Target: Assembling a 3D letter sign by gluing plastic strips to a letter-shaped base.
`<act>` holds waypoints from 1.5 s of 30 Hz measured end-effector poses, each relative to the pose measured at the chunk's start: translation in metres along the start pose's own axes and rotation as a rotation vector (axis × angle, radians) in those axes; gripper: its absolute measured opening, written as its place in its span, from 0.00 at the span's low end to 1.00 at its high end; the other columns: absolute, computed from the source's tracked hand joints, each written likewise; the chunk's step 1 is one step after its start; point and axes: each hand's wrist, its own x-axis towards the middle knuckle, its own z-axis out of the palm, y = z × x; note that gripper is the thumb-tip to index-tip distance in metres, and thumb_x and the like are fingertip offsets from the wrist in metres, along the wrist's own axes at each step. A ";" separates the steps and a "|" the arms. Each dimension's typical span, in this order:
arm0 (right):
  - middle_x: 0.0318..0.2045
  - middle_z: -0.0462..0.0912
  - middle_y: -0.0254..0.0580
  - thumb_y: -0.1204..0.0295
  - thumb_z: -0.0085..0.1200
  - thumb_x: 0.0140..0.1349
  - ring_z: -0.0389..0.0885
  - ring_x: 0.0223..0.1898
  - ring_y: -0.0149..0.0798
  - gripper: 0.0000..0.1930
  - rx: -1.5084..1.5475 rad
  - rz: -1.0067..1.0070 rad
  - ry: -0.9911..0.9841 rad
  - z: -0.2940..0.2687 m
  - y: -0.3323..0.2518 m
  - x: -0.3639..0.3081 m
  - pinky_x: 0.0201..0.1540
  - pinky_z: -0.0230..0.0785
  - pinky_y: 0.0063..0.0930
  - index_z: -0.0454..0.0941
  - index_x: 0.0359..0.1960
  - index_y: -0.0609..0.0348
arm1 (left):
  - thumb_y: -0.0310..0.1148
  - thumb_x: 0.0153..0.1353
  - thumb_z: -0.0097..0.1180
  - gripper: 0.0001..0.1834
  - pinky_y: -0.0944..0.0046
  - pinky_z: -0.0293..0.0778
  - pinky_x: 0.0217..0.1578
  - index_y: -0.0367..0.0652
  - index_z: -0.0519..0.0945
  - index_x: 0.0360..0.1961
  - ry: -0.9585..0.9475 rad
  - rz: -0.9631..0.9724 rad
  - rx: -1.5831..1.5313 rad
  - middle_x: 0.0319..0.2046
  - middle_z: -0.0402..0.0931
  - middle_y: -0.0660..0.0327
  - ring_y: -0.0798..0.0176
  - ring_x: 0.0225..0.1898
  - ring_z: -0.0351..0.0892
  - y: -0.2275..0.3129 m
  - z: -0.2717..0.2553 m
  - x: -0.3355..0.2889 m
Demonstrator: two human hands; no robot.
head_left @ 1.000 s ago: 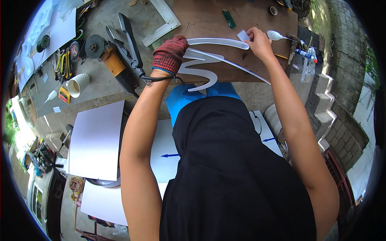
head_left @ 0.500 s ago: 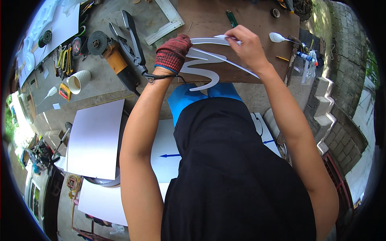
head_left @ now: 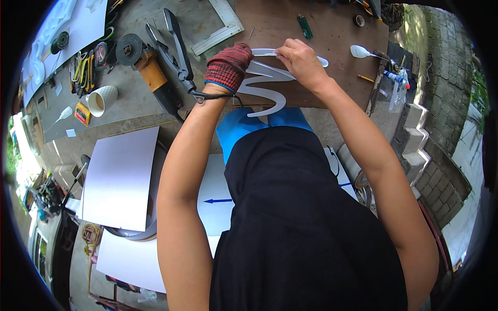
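A white cut-out [head_left: 279, 98] with curving arms, like a flowing letter, hangs over the near edge of the brown board. My left hand [head_left: 228, 65], in a red and black knit glove, is closed around its left side; the fingertips are hidden. Bare, my right hand [head_left: 302, 61] pinches the upper arm of the cut-out between thumb and fingers. A narrow white edge shows at those fingertips; whether it is a separate strip I cannot tell. The rounded end of that arm sticks out right of the hand. Below runs a thin white strip [head_left: 270, 70], slanting under the right hand.
Left of my gloved hand lie a black hinged tool [head_left: 179, 57] and an orange angle grinder [head_left: 151, 75]. Farther left stands a white cup [head_left: 102, 101]. A steel square [head_left: 223, 36], a green lighter [head_left: 305, 27] and a glue bottle [head_left: 359, 51] lie beyond. White sheets [head_left: 120, 179] rest lower left.
My right hand has slid left along the upper arm, closer to the gloved hand. The arm's rounded end now shows to its right. The long strip slanting down to the right shows less.
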 end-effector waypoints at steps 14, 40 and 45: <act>0.31 0.78 0.43 0.74 0.60 0.58 0.78 0.38 0.47 0.03 -0.031 -0.009 0.003 0.007 -0.007 0.005 0.43 0.75 0.40 0.83 0.32 0.60 | 0.30 0.64 0.52 0.09 0.52 0.77 0.41 0.46 0.80 0.43 -0.048 -0.014 0.044 0.39 0.79 0.53 0.48 0.41 0.82 0.004 -0.006 0.002; 0.31 0.79 0.43 0.74 0.61 0.58 0.78 0.38 0.47 0.06 -0.043 0.024 -0.053 0.008 -0.005 0.008 0.44 0.74 0.41 0.85 0.36 0.61 | 0.25 0.58 0.54 0.08 0.49 0.79 0.37 0.41 0.79 0.38 0.024 0.035 -0.018 0.35 0.80 0.49 0.44 0.39 0.83 0.001 -0.001 0.003; 0.32 0.79 0.43 0.73 0.60 0.59 0.79 0.39 0.48 0.04 -0.027 0.016 -0.054 0.008 -0.003 0.009 0.44 0.75 0.41 0.84 0.33 0.59 | 0.25 0.57 0.54 0.08 0.49 0.79 0.38 0.42 0.79 0.39 -0.009 0.007 0.017 0.35 0.80 0.49 0.44 0.39 0.83 0.003 -0.003 0.003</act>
